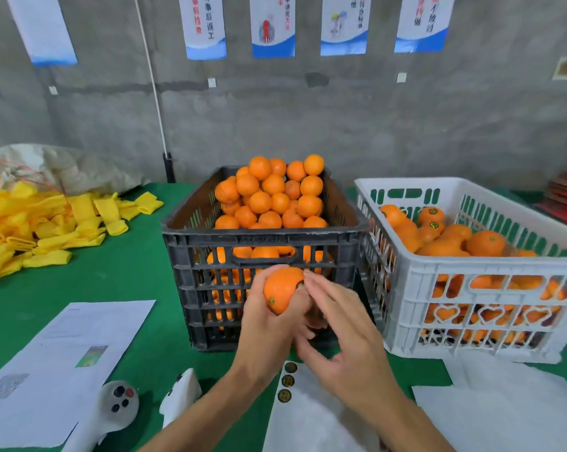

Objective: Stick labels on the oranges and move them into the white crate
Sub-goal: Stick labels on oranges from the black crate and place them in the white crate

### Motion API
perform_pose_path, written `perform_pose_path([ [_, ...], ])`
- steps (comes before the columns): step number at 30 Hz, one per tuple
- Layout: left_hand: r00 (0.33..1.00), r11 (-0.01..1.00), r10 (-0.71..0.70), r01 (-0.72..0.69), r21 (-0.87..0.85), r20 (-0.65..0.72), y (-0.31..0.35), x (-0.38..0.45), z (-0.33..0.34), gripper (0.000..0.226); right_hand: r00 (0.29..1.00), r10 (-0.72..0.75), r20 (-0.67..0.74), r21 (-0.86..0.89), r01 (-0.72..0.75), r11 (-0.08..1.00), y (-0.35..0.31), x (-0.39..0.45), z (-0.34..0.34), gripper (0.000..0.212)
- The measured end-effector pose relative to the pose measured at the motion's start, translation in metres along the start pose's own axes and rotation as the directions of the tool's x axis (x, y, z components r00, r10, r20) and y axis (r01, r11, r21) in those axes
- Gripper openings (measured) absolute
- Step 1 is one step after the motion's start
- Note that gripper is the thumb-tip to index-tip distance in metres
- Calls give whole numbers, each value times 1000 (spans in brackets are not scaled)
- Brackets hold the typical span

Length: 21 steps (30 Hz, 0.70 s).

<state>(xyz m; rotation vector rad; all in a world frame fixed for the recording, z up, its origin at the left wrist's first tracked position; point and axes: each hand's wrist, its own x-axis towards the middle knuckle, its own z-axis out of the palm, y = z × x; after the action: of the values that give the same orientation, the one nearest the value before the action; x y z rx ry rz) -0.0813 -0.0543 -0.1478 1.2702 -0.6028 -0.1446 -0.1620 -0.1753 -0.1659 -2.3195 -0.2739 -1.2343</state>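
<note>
At far left on the green table (138,272) we see yellow foam sleeves (47,223) and a printed sheet (63,353). Centre: the black crate (259,238) heaped with oranges. Before it, our left hand (269,324) grips an orange (282,288); our right hand (341,327), fingers extended, touches it. Label strip (288,381) lies below. Right: the white crate (471,272), partly filled.
</note>
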Motion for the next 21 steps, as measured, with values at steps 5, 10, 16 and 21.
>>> perform_pose_path([
  [5,972,992,5,-34,118,235,43,31,44,64,969,162,-186,73,-151,986,11,34,-31,76],
  [10,908,957,-24,-100,273,419,72,96,104,87,885,132,-447,-233,-258,938,39,73,-75,73],
  [16,874,821,266,-426,379,405,87,179,97,22,924,286,-253,-528,-380,759,76,101,-95,76],
  [21,972,379,-64,-185,907,225,60,243,11,28,981,187,58,-304,-161,939,69,100,-38,61],
])
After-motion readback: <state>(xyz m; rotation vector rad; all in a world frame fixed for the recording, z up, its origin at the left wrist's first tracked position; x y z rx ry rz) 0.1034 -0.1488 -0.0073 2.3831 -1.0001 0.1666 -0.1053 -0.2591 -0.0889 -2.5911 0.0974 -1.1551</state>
